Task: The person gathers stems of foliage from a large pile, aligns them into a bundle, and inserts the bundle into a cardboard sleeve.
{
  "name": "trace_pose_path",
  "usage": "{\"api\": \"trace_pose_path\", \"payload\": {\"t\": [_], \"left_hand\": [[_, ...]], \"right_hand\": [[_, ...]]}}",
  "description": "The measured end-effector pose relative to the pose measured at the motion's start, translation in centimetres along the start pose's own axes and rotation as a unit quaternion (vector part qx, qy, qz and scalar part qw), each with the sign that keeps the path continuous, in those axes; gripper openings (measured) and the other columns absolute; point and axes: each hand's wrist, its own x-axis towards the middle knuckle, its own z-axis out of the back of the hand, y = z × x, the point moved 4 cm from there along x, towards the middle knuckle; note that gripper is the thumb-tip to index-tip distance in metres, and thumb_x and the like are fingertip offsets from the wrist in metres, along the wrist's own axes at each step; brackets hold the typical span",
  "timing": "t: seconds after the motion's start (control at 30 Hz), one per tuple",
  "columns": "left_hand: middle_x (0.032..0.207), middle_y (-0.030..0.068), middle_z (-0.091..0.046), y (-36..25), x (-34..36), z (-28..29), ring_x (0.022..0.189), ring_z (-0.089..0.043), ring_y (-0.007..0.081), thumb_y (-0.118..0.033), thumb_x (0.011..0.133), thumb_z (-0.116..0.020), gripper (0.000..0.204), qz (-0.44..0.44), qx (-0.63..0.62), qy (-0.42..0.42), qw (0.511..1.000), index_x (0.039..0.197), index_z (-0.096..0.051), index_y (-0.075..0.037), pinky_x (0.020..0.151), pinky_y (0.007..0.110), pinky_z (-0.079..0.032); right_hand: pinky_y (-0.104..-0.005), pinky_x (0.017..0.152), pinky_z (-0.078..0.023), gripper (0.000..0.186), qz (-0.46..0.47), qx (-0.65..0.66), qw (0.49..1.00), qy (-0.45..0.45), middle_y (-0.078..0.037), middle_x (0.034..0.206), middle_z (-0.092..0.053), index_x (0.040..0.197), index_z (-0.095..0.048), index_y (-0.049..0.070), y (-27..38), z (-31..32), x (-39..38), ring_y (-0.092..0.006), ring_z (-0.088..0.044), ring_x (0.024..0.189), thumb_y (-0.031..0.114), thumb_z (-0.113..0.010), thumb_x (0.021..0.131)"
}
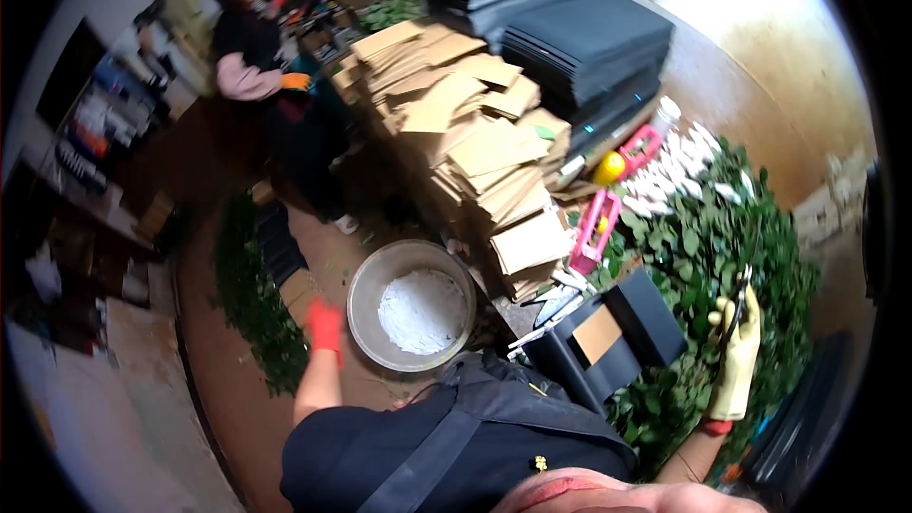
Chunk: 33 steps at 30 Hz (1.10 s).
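Observation:
My left hand (323,325), in a red glove, is smeared by motion beside a plastic tub (361,318) with white material in it. My right hand (736,347), in a pale yellow glove, grips scissors (741,299) over a heap of leafy green stems (769,256). Left of that hand are a black box-like piece (646,313) and a brown card (597,332). Small white wrapped items (674,171) lie on the greenery, near pink plastic holders (591,237) and a yellow object (608,168).
Piles of brown cardboard (475,152) and stacks of dark sheets (589,47) fill the bench ahead. A person (256,76) in dark clothing and an orange glove stands at the upper left. More greenery (237,285) and black trays (280,242) lie on the floor (218,370) at left.

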Motion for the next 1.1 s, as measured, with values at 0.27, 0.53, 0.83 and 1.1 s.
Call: {"api": "trace_pose_path", "payload": {"t": [0.27,0.53,0.83,1.1], "left_hand": [[0.121,0.0061,-0.074,-40.4,-24.1,8.1,0.11,-0.068,0.0154,-0.024,0.103,-0.068,0.033,-0.386,-0.225,0.683,0.578,0.129,-0.07,-0.004,0.097,0.031,-0.051],[0.111,0.0122,-0.077,-46.5,-32.6,11.3,0.1,-0.072,0.0235,-0.015,0.096,-0.074,0.03,-0.587,-0.15,0.576,0.548,0.125,-0.074,-0.005,0.092,0.034,-0.055],[0.112,0.0127,-0.076,-50.5,-35.5,8.1,0.092,-0.073,0.0257,-0.001,0.092,-0.075,0.028,-0.749,-0.146,0.434,0.479,0.119,-0.073,-0.002,0.081,0.034,-0.058],[0.122,0.018,-0.072,-49.9,-37.8,0.5,0.111,-0.069,0.0374,-0.005,0.086,-0.077,0.032,-0.808,-0.031,0.505,0.302,0.117,-0.074,-0.002,0.096,0.041,-0.057]], "right_hand": [[-0.035,0.097,-0.052,0.05,0.018,-0.378,0.9,-0.217,-0.014,0.125,-0.072,0.143,-0.062,0.01,-2.2,10.0,-6.3,-0.022,-0.07,0.113,0.029,-0.072,0.098],[-0.044,0.106,-0.049,0.051,-0.326,-0.486,0.791,-0.18,-0.02,0.137,-0.067,0.142,-0.061,0.011,-22.9,33.2,-25.5,-0.0391,-0.063,0.125,0.034,-0.061,0.097],[-0.056,0.099,-0.05,0.061,-0.477,-0.543,0.646,-0.244,-0.025,0.137,-0.064,0.16,-0.038,0.017,-28.1,36.6,-27.8,-0.0456,-0.063,0.12,0.039,-0.051,0.104],[-0.0513,0.105,-0.05,0.07,-0.59,-0.459,0.659,-0.08,-0.021,0.155,-0.052,0.163,-0.036,0.017,-37.7,38.7,-28.9,-0.0418,-0.055,0.136,0.034,-0.063,0.101]]}}
